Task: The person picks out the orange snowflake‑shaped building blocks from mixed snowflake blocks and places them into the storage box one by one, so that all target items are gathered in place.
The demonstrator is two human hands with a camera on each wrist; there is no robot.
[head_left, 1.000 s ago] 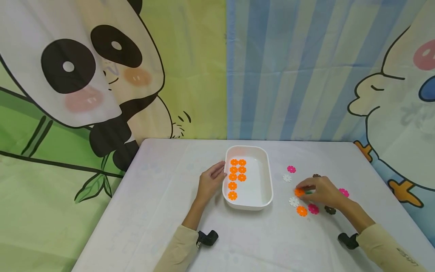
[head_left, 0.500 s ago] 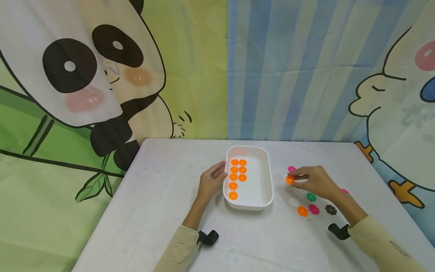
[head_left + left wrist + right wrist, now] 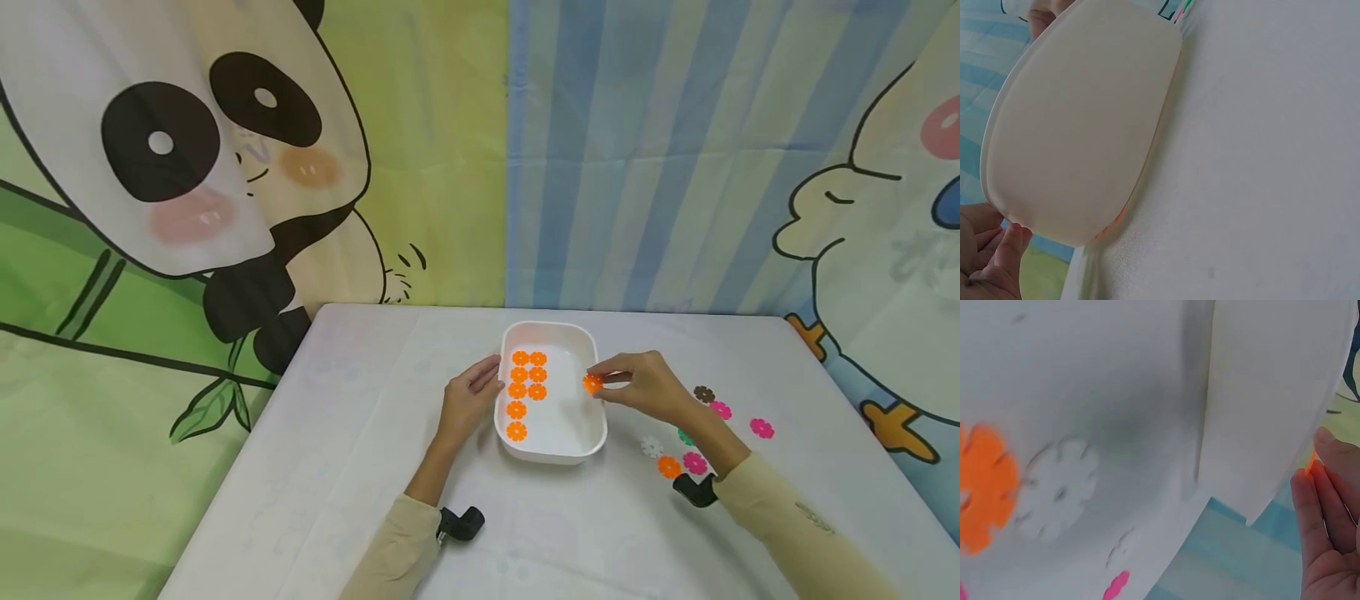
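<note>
Nearest on the white desk (image 3: 375, 467), beside the right forearm, lie loose flower-shaped pieces: an orange one (image 3: 669, 467), a pink one (image 3: 695, 462) and a white one (image 3: 652, 446), with a green piece (image 3: 684, 437) partly hidden behind the arm. A little farther along, the left hand (image 3: 467, 398) rests against the left outer wall of the white tray (image 3: 558, 454), its fingers (image 3: 483, 372) fairly straight and touching the rim without curling round it. The right hand (image 3: 643, 385) hangs over the tray's right rim, thumb and fingertips pinching an orange flower piece (image 3: 592, 383) held just above the right edge. Inside the tray, six orange flower pieces (image 3: 527, 390) lie flat along the left side, four in pairs and two singly nearer the person. To the right sit a brown piece (image 3: 703, 393) and two more pink pieces (image 3: 761, 428). Behind the desk hangs a cartoon backdrop with a panda (image 3: 187, 158).
</note>
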